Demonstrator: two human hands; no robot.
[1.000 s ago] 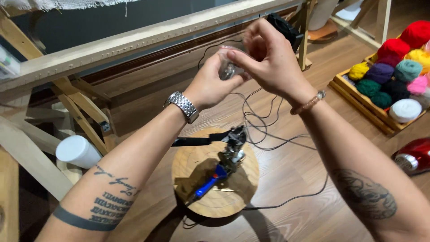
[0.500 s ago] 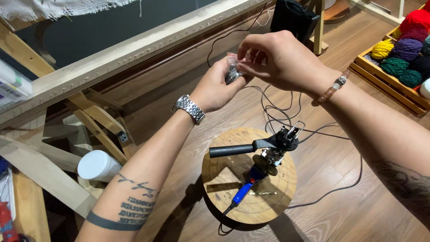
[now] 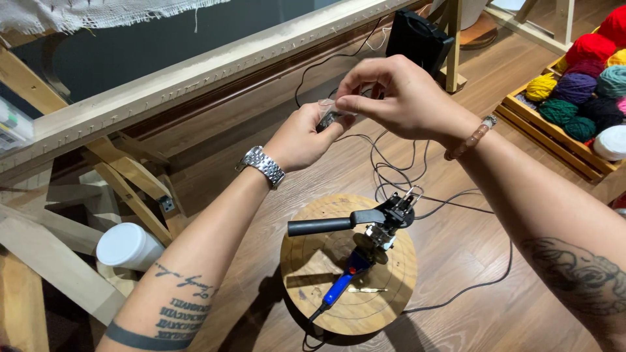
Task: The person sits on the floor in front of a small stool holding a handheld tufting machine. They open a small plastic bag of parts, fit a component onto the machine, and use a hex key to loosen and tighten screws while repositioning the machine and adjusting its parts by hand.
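Overhead, both forearms reach forward from the bottom corners and the two hands meet above the floor.
Left hand: the left hand [image 3: 301,135] is raised with its wrist bent back, fingers curled shut around a small dark part [image 3: 326,120] with a clear film at its top; what the part is cannot be told.
Right hand: the right hand [image 3: 399,98] arches over from the right, thumb and forefinger pinched on the top edge of the same part, the other fingers loosely bent.
Wrists: a steel link watch [image 3: 261,164] sits on the left wrist, a beaded bracelet [image 3: 471,138] on the right; both forearms carry dark tattoos.
Below the hands: a round wooden stool [image 3: 326,274] with faint ring grain stands on the plank floor; on it lies a tufting gun [image 3: 365,238] with a matt black handle, metal head and blue lower part.
Cables: thin black cables [image 3: 391,171] loop over the floor between the hands and the stool.
Frame: a pale wooden frame beam [image 3: 156,91] runs slantwise across the top, frayed white cloth above it.
Right edge: a wooden crate [image 3: 525,120] holds balls of yarn [image 3: 587,72] in red, yellow, purple and green, soft and fuzzy.
Left floor: a white plastic tub [image 3: 127,246], cylindrical, lies near the frame's leg.
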